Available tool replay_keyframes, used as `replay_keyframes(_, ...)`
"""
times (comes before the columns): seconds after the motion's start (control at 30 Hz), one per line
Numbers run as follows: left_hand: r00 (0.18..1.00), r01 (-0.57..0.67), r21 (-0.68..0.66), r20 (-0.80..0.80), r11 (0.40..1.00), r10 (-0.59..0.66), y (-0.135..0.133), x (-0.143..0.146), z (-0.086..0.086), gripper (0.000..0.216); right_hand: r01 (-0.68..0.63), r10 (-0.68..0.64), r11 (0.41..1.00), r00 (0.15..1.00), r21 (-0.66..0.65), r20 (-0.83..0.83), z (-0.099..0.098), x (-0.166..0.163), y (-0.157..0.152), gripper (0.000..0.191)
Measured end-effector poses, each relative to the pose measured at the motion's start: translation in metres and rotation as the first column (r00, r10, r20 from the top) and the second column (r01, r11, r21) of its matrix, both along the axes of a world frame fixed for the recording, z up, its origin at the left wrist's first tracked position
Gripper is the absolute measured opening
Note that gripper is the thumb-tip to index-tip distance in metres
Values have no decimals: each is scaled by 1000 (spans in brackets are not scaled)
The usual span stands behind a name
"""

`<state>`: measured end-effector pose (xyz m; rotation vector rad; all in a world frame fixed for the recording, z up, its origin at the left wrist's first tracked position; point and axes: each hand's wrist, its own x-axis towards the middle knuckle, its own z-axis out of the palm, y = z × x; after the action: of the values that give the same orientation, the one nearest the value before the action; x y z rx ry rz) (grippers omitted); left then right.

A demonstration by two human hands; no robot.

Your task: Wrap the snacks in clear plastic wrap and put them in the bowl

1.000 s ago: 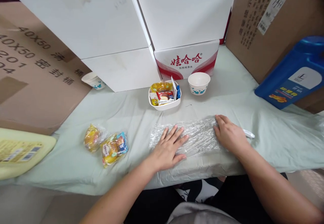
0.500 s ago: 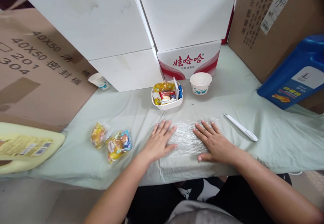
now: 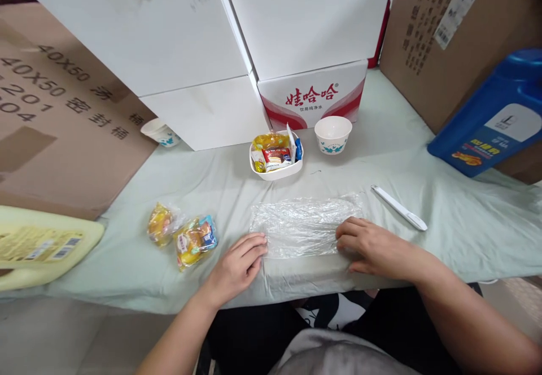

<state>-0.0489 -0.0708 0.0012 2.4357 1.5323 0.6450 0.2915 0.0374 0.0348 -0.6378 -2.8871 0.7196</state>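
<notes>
A clear plastic bag (image 3: pixel 302 228), wrinkled and flattened, lies on the cloth in front of me. At its lower left edge is my left hand (image 3: pixel 237 265), fingers bent and touching the film, thumb apart from them. My right hand (image 3: pixel 375 251) rests over the bag's lower right corner with curled fingers; its thumb is also apart, and the fingertips are partly hidden. Neither hand visibly grips the film. Right of the bag lies a white utility knife (image 3: pixel 398 208). Behind it stands a white bowl (image 3: pixel 277 175) filled with several wrapped snacks.
A paper cup (image 3: pixel 333 135) stands behind, with another cup (image 3: pixel 161 133) lying at left. Wrapped snacks (image 3: pixel 195 242) lie on the left. A yellow jug (image 3: pixel 51 245), a blue bottle (image 3: pixel 486 121), cardboard boxes (image 3: pixel 63 109) and a white carton (image 3: pixel 313 95) surround the cloth-covered table (image 3: pixel 139 273).
Both hands were spread flat on the bag. They have drawn back toward me and outward to its lower edges, fingers now bent, uncovering more film. The view has shifted slightly.
</notes>
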Motion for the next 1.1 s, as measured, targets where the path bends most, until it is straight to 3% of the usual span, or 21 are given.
replay_keyframes(0.13, 999, -39, 33, 12, 999, 38, 4, -11, -3, 21, 42, -42, 999, 999, 19, 14, -4, 2, 2, 6)
replay_keyframes(0.3, 986, -121, -18, 111, 993, 122, 5, -16, 1, 15, 76, -76, 997, 997, 14, 22, -1, 10, 3, 15)
replay_keyframes(0.43, 962, -231, -91, 127, 969, 241, 7, -16, 5, 13, 139, -140, 980, 990, -139, 2, 8, 19, 4, 13)
replay_keyframes(0.53, 916, -378, -126, 97, 917, 390, 17, -15, 6, 20, 301, -315, 928, 949, -221, -28, 6, 20, 9, 9)
replay_keyframes(0.6, 880, -454, -132, 89, 881, 466, 27, -14, 5, 27, 441, -454, 880, 890, -178, -38, -1, 17, 14, 11)
replay_keyframes(0.7, 837, -527, -136, 90, 839, 540, 46, -11, -1, 33, 576, -576, 817, 817, -8, -1, -14, 8, 20, 16)
replay_keyframes(0.83, 810, -581, -118, 9, 805, 586, 64, -9, -13, 34, 606, -621, 781, 780, 150, 80, -27, -4, 22, 21)
replay_keyframes(0.97, 811, -583, -68, -114, 810, 574, 67, -8, -19, 34, 636, -676, 731, 726, 246, 130, -34, -11, 21, 21)
replay_keyframes(1.03, 810, -572, 1, -159, 820, 565, 65, -6, -16, 34, 666, -711, 691, 696, 281, 98, -36, -12, 21, 22)
replay_keyframes(1.1, 792, -560, 150, -190, 815, 580, 61, 1, -10, 34, 686, -723, 655, 691, 316, 0, -37, -11, 22, 25)
